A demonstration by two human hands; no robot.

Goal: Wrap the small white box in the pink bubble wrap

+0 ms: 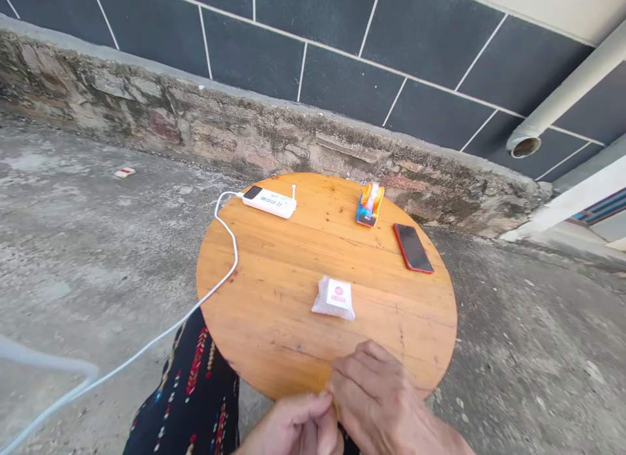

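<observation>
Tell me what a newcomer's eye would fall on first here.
Probably the bright orange-and-blue tape dispenser near the far edge of the round wooden table. Next, likely the pale, white-labelled packet near its middle, then the left hand and right hand, close together at the near edge.

My one view looks out from my own head, above the near side of the round desk [274, 246], facing forward and steeply down onto it. It sits close enough that my left hand [300, 427] and right hand [374, 396] loom large at the desk's near edge, while nearly all the desk fits in; beyond it the tiled wall [317, 12] fills the top, its lines sloping down to the right.
</observation>
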